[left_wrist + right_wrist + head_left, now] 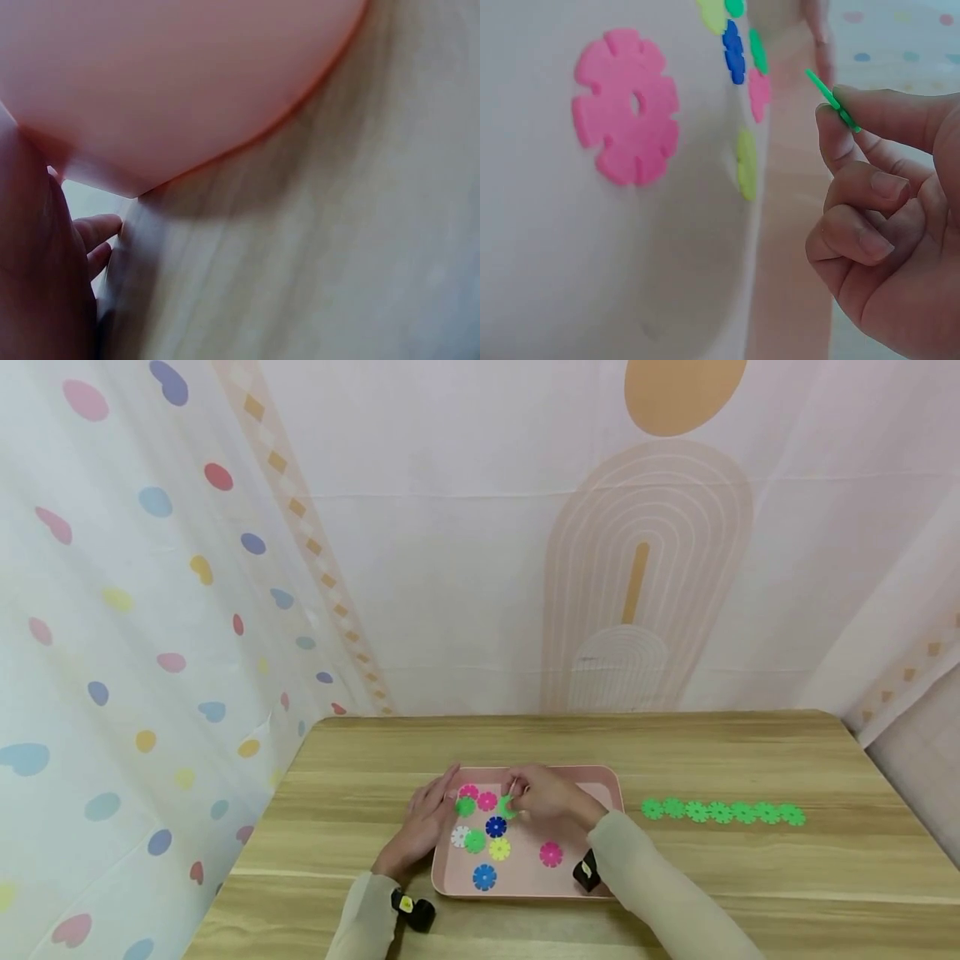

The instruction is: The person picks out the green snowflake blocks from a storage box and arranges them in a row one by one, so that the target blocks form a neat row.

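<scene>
Green snowflake disc pinched edge-on between thumb and forefinger of the right hand, held just above the pink tray, upper middle of the tray in the head view; other fingers curled into the palm in the right wrist view. Tray sits at lower centre of the head frame on the wooden tabletop. Loose discs lie flat in the tray: two pink discs and a green disc near the upper left corner, a dark blue disc below the held one, a white disc, another green disc and a yellow disc in a row under it, a lone pink disc toward the lower right, a blue disc near the bottom rim. Left hand rests flat, fingers spread and relaxed, on the tabletop against the tray's left edge, fingertips touching the rim; holds nothing. Left wrist view shows only the tray's rounded corner and tabletop, blurred. Right of the tray, well apart, a chain of green discs lies in a straight row on the tabletop. Patterned curtain behind and at left.
</scene>
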Motion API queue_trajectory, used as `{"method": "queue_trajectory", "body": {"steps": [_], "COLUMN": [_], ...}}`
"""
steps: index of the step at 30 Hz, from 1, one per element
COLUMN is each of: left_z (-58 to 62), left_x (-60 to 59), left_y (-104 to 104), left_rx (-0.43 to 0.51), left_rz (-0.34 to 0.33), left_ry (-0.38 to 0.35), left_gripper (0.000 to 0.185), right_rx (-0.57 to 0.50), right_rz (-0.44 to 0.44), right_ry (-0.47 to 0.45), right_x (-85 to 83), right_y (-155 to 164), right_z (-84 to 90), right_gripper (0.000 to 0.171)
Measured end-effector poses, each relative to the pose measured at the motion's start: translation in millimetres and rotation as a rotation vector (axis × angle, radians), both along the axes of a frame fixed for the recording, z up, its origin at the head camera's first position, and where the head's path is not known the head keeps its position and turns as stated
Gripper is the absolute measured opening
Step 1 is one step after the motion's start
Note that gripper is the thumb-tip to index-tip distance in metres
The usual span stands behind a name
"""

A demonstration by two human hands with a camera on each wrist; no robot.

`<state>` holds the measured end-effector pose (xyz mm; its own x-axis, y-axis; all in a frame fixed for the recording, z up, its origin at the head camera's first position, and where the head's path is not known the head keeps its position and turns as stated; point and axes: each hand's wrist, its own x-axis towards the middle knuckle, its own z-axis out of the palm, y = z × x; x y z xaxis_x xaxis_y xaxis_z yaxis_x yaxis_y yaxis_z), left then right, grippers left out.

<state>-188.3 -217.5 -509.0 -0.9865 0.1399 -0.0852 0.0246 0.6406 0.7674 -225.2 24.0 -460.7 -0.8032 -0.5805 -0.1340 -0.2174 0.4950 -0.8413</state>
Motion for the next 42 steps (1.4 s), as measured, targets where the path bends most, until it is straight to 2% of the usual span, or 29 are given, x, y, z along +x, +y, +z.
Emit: {"method": "queue_trajectory", "body": {"steps": [8, 15, 26, 31, 42], "left_z": [-0.5, -0.7, -1.0, -0.7, -1.6], "left_x": [-0.2, -0.3, 0.1, -0.4, -0.2], "left_y": [0.1, 1.0, 1.1, 1.4, 1.0], "left_rx": [0.011, -0.027, -0.031, -0.030, -0.024], "left_rz": [0.012, -0.019, -0.027, -0.025, -0.012], "left_ry": [-0.011, 0.044, 0.056, 0.057, 0.041], "left_gripper": [0.050, 0.047, 0.047, 0.047, 0.047], "right_rx": [-0.041, -0.069, -0.097, -0.092, -0.093], "right_rz": [0.007, -0.029, -0.075, -0.130, -0.303], "right_ry": [0.098, 0.090, 0.164, 0.170, 0.085], "right_x": [1.1, 1.6, 5.3, 8.6, 24.3], "right_y": [22.5, 49.6, 102.9, 131.5, 201.6], "right_z": [14.9, 19.7, 22.3, 26.0, 31.5], "right_gripper": [0.010, 0.011, 0.012, 0.014, 0.023]}}
